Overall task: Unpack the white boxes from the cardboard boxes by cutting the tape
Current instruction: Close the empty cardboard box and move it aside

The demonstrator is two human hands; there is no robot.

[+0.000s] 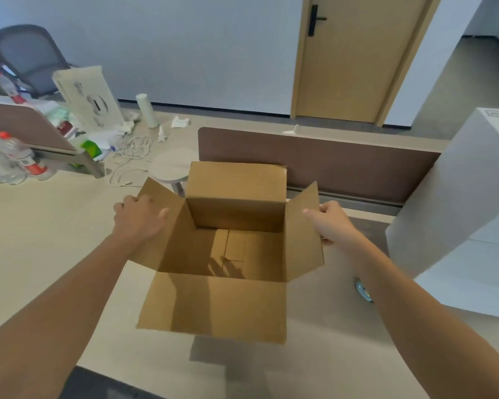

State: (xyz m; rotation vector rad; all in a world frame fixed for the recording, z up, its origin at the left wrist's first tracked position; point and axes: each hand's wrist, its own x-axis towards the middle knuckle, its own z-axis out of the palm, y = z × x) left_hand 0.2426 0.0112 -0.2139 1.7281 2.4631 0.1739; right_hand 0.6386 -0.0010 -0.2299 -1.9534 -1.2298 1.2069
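While open, brown cardboard box [231, 254]: empty.
Left hand [139, 217]: fingers [133, 200] grasp its left flap [156, 234].
Right hand [332, 223]: seemingly pinches its right flap [306, 240].

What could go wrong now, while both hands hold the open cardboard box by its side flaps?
The left hand and right hand grip the cardboard box only by its flaps; these may bend and tip it. The right arm is near the tall white box; a swing could knock it. A small blue-grey object beside that arm might get swept away.
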